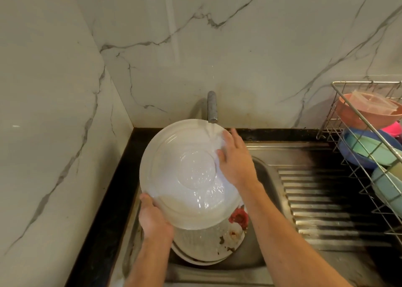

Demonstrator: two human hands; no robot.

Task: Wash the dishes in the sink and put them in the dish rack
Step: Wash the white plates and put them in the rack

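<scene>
A large white plate [174, 173] is held over the sink [258, 171], tilted, with its underside up under the running tap [212, 107]. My left hand [153, 218] grips its lower left rim. My right hand [236, 158] lies flat on the plate's right side with fingers straight, in the stream of water. Below the plate lie more plates in the sink, the top one with a red flower print [235, 228]. The wire dish rack [356, 134] stands at the right.
The rack holds a pink bowl [356, 115], a blue bowl [359, 154] with a teal one inside, and other coloured dishes. A ribbed steel drainboard [322, 202] lies between sink and rack. Marble walls close the left and back; a black counter edge [113, 191] runs along the left.
</scene>
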